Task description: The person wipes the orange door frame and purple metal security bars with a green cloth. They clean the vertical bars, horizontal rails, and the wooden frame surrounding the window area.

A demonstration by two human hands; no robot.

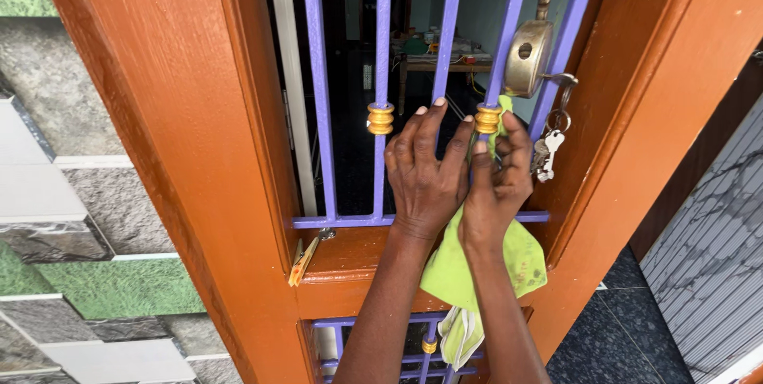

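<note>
An orange wooden door (199, 114) has a grille of purple bars (320, 90) with gold rings (380, 118). My left hand (425, 177) lies flat against the bars with its fingers spread and pointing up. Beside it, my right hand (499, 181) grips a light green cloth (469, 273) and presses it on a bar just under a gold ring (487, 119). The cloth hangs down over the lower door panel.
A brass padlock (526, 56) hangs on the grille at upper right, a bunch of keys (548, 149) dangling from it. A small metal latch (306, 255) sits at the lower left of the grille. Tiled wall on the left, dark floor at lower right.
</note>
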